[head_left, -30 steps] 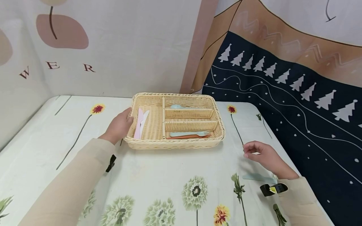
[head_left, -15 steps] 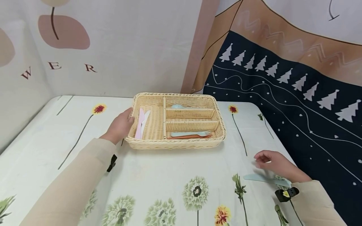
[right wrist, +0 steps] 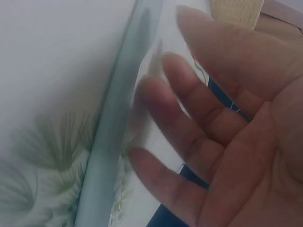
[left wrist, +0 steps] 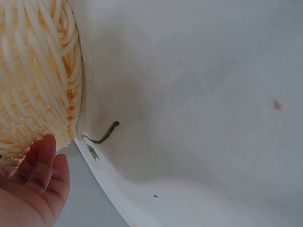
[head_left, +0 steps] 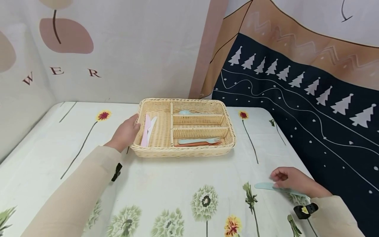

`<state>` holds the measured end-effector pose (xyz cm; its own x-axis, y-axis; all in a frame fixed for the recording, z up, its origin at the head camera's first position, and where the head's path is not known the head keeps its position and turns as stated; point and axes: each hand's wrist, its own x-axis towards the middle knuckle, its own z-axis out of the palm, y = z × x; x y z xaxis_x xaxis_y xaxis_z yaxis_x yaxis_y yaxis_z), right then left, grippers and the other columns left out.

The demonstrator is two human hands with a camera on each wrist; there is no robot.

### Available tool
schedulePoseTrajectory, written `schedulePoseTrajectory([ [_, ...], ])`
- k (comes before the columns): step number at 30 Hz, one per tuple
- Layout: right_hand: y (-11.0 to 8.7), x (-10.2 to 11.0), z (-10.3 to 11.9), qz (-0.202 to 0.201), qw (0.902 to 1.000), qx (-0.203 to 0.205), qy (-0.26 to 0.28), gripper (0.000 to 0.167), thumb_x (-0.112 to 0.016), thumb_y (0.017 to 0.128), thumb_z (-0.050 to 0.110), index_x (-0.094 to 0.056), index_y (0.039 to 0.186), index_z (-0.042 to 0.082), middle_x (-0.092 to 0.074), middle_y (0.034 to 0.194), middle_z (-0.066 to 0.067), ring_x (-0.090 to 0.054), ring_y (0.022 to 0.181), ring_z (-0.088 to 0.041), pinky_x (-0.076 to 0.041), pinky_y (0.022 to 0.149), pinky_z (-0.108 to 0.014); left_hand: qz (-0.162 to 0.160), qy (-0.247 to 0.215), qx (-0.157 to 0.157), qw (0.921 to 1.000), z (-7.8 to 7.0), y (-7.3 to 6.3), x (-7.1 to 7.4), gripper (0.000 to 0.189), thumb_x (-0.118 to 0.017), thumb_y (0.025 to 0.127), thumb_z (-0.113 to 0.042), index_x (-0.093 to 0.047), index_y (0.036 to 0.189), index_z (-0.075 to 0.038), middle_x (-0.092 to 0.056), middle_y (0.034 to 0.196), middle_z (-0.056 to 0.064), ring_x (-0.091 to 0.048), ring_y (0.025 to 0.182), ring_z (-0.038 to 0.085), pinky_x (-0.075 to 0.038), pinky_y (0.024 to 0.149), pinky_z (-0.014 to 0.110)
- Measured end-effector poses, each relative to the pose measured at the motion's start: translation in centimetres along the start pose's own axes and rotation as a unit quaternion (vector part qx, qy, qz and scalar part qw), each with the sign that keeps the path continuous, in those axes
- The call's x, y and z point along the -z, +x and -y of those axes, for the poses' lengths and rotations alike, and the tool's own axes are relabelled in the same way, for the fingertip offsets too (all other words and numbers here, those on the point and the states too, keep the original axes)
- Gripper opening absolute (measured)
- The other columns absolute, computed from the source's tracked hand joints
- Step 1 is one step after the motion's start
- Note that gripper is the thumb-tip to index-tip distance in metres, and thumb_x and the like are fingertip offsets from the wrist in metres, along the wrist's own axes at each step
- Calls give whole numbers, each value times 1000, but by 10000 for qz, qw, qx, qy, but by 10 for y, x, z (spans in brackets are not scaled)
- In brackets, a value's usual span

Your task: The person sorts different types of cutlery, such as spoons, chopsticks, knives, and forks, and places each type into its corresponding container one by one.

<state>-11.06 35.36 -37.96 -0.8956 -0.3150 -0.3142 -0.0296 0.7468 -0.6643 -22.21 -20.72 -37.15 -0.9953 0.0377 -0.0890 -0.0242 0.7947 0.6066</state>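
Observation:
A wicker basket (head_left: 195,150) with several compartments stands at the table's far middle. My left hand (head_left: 124,132) holds its left end, thumb at the rim; in the left wrist view, the fingers (left wrist: 46,161) lie against the woven outer wall (left wrist: 33,85). To the right, my right hand (head_left: 291,179) hovers just over a light blue knife (head_left: 265,186), its fingers loosely bent. The right wrist view shows this knife (right wrist: 106,142) lying beside the fingers, with nothing visible in the hand (right wrist: 227,127).
In the basket's left compartment lie a pink knife (head_left: 145,131) and a white knife (head_left: 151,131). The front right one holds a light blue fork (head_left: 198,141) and a brown utensil (head_left: 195,144). A light blue utensil (head_left: 186,112) lies in the back one.
My right hand has moved right and toward me, from beside the basket to over the light blue knife. My left hand and the basket have stayed in place.

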Motion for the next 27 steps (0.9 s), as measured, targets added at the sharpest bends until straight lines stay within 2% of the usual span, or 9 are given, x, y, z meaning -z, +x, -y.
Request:
schedulePoseTrajectory([
  [6,-3,1,-4,103,9995,-134,-262,25,-75,80,8,-65,100,-1,-61,91,-6,-51,76,-7,-48,64,-22,-29,41,-45,10000,0,0,0,56,-32,106,-18,-10,152,5,-22,154,28,-20,142,44,-22,115,54],
  [14,-4,1,-5,295,9987,-355,-196,23,-74,76,-1,-64,96,-2,-54,81,-5,-47,72,-14,-44,60,-24,-17,47,-42,10000,-1,-1,1,56,-31,106,-19,-11,152,5,-23,154,29,-20,142,44,-22,115,54],
  [27,-3,-1,-4,329,9988,-323,-187,18,-69,75,-7,-61,90,-1,-50,75,-3,-45,67,-14,-42,57,-23,-9,18,-29,10000,-1,-1,1,56,-30,106,-19,-10,152,5,-22,154,28,-20,142,44,-21,116,54],
])
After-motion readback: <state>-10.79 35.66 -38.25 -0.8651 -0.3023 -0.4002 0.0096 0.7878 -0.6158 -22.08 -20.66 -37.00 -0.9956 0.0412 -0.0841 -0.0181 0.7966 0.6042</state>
